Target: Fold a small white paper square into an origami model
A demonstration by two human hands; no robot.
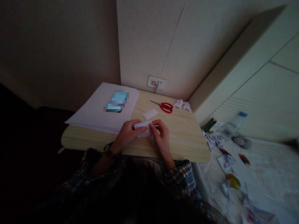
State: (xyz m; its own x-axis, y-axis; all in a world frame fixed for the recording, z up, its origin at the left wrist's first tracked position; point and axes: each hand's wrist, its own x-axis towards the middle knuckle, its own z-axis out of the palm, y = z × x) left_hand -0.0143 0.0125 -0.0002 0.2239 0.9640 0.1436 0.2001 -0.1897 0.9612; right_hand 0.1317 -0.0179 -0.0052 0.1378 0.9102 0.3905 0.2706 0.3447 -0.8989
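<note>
Against a pale wall (144,37) stands one wood-grain bench (184,140), bearing one stack of large paper (93,109), one phone (117,101), one scissors (166,107), one small slip (150,114) and two folded pieces (182,105). At its near edge, the left hand (128,132) and right hand (161,133) pinch one folded paper (144,128) between them, each grip closed on it. One clear bottle (235,126) with a blue cap lies on the bed (273,168).

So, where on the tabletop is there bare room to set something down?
Bare: the pale wood-grain tabletop right of the right hand, and a narrow front-left strip bordering the large white paper sheets. Crowded: the back right, with red-handled scissors and folded white paper pieces.
</note>
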